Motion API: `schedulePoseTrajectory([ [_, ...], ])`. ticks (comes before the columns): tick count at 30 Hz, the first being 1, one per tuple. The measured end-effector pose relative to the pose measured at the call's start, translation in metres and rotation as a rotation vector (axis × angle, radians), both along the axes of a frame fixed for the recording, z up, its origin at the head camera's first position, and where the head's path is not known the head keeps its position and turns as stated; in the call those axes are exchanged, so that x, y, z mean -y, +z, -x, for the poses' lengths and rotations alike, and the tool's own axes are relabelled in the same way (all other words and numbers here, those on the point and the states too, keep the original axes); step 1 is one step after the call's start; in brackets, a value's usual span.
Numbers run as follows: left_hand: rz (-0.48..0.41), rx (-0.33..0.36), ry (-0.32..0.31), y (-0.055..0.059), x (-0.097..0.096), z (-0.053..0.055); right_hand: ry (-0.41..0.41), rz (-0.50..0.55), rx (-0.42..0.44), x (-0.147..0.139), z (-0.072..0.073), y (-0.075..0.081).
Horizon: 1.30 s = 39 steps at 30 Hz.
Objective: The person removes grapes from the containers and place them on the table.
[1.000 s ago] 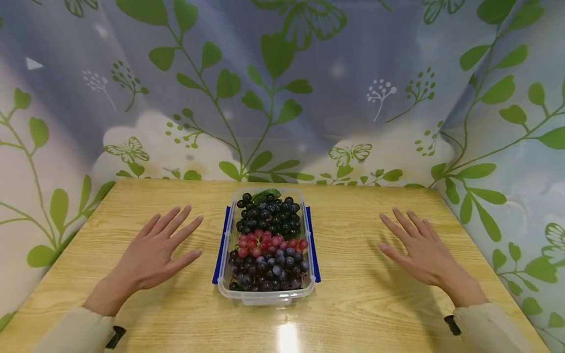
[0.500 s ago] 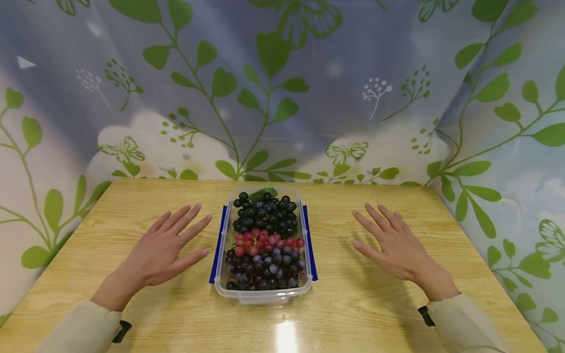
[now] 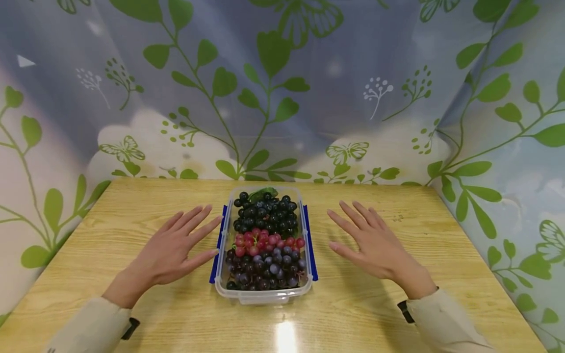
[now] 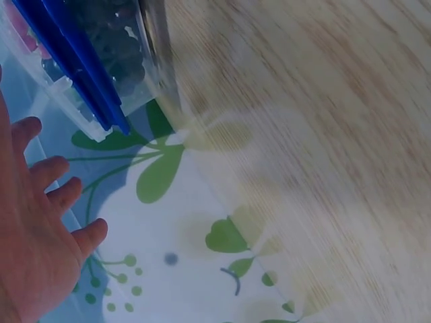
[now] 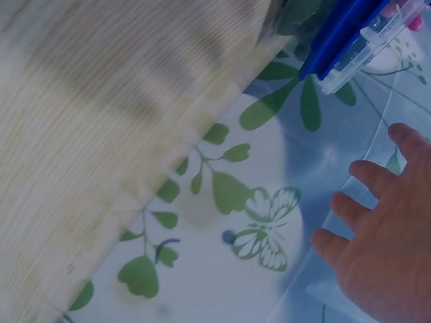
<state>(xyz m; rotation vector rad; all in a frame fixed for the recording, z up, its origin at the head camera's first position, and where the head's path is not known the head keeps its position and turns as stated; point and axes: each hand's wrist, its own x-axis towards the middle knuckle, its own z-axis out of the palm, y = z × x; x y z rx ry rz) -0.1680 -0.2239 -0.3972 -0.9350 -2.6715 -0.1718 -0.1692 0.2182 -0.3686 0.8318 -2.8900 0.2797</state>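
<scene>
The left hand [image 3: 169, 252] is spread, fingers straight and thumb apart; the right hand [image 3: 375, 245] is the same, fingers fanned. Both are over the wooden table [image 3: 154, 196], with one clear container [image 3: 265, 294] between them: at 3 o'clock from the left hand, its fingertips close to the near side, and at 9 o'clock from the right hand, with a wider gap.

Two blue flaps [image 3: 310, 245] run along the container, one at 9 o'clock, one at 3. Inside are three bands of grapes: black grapes [image 3: 269, 215] toward 12 o'clock, red grapes [image 3: 260, 241] across the middle, purple grapes [image 3: 269, 269] toward 6. Single grapes overlap too much to count. One green leafy piece [image 3: 263, 193] lies at the 12 o'clock end.

Two cream sleeves [image 3: 88, 326] enter from 7 and 5 o'clock; a leaf-print backdrop [image 3: 282, 127] stands at 12.
</scene>
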Motion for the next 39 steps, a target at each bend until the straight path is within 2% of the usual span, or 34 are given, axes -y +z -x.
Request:
schedulePoseTrajectory([
  [8,0.002,-0.012,-0.041,0.002,-0.008,0.006,0.053,-0.006,-0.016,0.021,-0.001,0.004],
  [18,0.019,0.037,-0.059,0.003,-0.015,0.008,0.11,-0.012,-0.025,0.045,-0.002,0.008],
  [28,0.04,0.013,-0.103,0.004,-0.02,0.011,0.158,-0.02,-0.017,0.058,-0.003,0.006],
  [39,0.059,0.002,-0.139,0.0,-0.022,0.016,0.192,-0.043,-0.031,0.068,-0.005,0.006],
])
